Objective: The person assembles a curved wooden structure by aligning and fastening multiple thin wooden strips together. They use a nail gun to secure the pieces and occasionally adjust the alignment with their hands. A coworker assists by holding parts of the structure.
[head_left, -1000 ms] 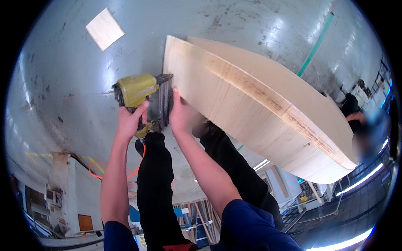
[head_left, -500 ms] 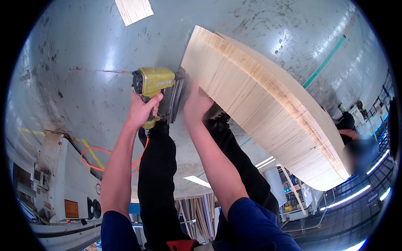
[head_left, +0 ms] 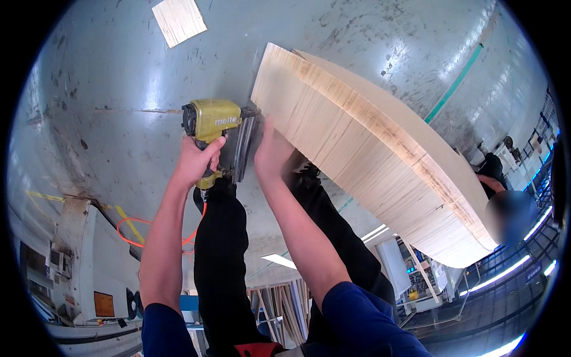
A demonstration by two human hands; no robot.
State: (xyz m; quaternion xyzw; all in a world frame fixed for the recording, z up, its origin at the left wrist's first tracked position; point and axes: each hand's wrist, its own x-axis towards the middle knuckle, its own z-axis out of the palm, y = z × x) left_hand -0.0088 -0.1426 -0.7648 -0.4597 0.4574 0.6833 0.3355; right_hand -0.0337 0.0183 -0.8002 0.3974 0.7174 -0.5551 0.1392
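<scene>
While the left hand (head_left: 199, 159) grips the handle of a yellow nail gun (head_left: 217, 122), its nose is pressed to the near end of a long wooden board assembly (head_left: 369, 154) that lies on the grey floor (head_left: 107, 77) just beyond the person's dark shoes. The right hand (head_left: 272, 152) lies flat with fingers closed together against that same end of the board, steadying it beside the tool. Judging by this, the fastening is in hand at this corner; whether nails are already driven here cannot be seen, and the rest of the long edge shows no sign either way. An orange hose (head_left: 140, 229) trails from the gun, and a small wood offcut (head_left: 178, 21) lies well apart.
</scene>
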